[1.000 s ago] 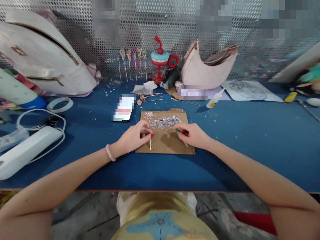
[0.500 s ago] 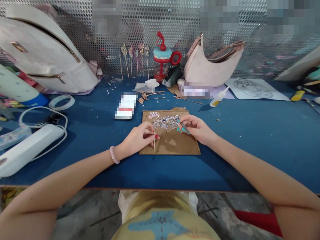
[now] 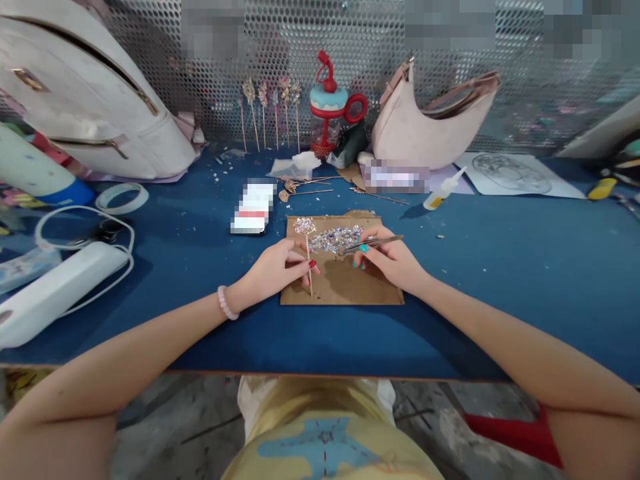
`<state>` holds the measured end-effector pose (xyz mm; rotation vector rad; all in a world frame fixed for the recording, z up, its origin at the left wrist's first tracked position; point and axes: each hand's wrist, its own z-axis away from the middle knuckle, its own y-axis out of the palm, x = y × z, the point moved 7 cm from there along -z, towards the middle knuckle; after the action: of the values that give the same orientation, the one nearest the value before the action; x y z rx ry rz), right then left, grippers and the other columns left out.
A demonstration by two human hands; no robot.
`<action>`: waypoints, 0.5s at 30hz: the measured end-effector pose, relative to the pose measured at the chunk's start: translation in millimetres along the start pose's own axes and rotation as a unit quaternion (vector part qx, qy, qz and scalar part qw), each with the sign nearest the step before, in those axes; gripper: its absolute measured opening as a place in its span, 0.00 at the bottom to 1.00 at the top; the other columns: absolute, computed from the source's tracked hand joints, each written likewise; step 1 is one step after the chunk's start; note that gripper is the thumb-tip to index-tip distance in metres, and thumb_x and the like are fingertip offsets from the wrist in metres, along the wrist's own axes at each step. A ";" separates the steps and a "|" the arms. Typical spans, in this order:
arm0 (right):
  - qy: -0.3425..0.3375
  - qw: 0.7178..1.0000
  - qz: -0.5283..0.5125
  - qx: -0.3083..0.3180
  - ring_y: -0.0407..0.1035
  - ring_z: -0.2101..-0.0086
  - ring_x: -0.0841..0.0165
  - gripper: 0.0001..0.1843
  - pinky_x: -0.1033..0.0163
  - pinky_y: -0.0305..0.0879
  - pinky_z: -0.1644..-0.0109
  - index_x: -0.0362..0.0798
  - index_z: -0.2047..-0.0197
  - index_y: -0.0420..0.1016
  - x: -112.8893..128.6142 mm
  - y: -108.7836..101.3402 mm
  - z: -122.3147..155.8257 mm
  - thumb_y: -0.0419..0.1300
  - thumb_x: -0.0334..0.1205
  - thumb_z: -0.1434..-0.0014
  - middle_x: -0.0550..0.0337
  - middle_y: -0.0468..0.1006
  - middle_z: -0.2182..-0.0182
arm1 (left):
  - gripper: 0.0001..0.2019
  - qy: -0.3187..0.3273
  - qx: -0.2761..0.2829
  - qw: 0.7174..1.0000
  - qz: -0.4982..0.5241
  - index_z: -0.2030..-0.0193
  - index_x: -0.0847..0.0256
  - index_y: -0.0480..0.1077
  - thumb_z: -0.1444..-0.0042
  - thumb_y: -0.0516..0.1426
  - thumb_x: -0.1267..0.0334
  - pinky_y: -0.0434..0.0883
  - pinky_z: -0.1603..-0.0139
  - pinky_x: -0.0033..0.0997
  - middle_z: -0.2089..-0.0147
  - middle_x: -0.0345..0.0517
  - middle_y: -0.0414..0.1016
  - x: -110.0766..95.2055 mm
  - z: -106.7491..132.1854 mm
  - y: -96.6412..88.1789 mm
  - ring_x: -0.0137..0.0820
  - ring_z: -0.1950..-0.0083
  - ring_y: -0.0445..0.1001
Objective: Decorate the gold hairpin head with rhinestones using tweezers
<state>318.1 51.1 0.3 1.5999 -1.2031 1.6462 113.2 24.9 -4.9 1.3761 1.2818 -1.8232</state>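
Observation:
Between the thumb and fingers of my left hand [image 3: 285,265] is a thin wooden stick [image 3: 310,280], its top covered in a cluster of small pink and clear rhinestones [image 3: 305,226]. My right hand [image 3: 393,262] is closed on a pair of metal tweezers [image 3: 383,241], with the tips pointing left over the loose rhinestones. That loose pile [image 3: 333,239], silvery and violet, lies on a brown cardboard sheet [image 3: 360,287] beneath both hands. Whether the tweezer tips hold a stone is too small to tell.
Left of the cardboard lies a phone [image 3: 254,207]. A glue bottle [image 3: 443,190] stands to the right. Several decorated sticks [image 3: 277,127] rise at the back beside a red-handled cup [image 3: 327,110]. Bags, a tape roll [image 3: 121,198] and a white power strip [image 3: 65,293] surround the work area.
In my right hand the tweezers have swung from pointing down-right to lying nearly level, tips at the pile. My left hand has stayed closed on the stick, which leans slightly more.

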 end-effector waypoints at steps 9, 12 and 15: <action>-0.023 0.999 0.040 -0.009 0.67 0.74 0.72 0.10 0.62 0.64 0.67 0.51 0.58 0.63 -1.1 -1.3 -0.6 0.57 0.47 0.35 0.64 0.74 0.73 | 0.26 0.001 0.004 0.999 0.037 0.34 0.62 0.59 0.37 0.57 0.59 0.76 0.64 0.28 0.64 0.46 0.83 0.5 2.9 -0.4 0.32 0.66 0.82; -0.024 0.998 0.051 -0.005 0.66 0.75 0.73 0.09 0.62 0.63 0.68 0.51 0.57 0.64 -1.3 -0.5 0.2 0.57 0.45 0.35 0.65 0.74 0.73 | 0.28 0.000 0.004 0.999 0.053 0.32 0.63 0.57 0.37 0.57 0.60 0.76 0.65 0.27 0.64 0.46 0.82 -0.6 3.3 -0.2 0.31 0.67 0.81; -0.029 0.999 0.037 0.000 0.67 0.74 0.72 0.08 0.62 0.65 0.67 0.52 0.56 0.65 -2.5 0.4 0.7 0.57 0.45 0.35 0.64 0.74 0.72 | 0.29 0.000 0.001 0.998 0.070 0.32 0.62 0.57 0.38 0.58 0.59 0.76 0.65 0.27 0.63 0.46 0.82 -1.5 3.2 -0.1 0.30 0.68 0.81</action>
<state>318.5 50.8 -2.3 1.6303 -1.3073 1.6556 112.3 21.9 -3.4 1.4307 1.1526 -1.7308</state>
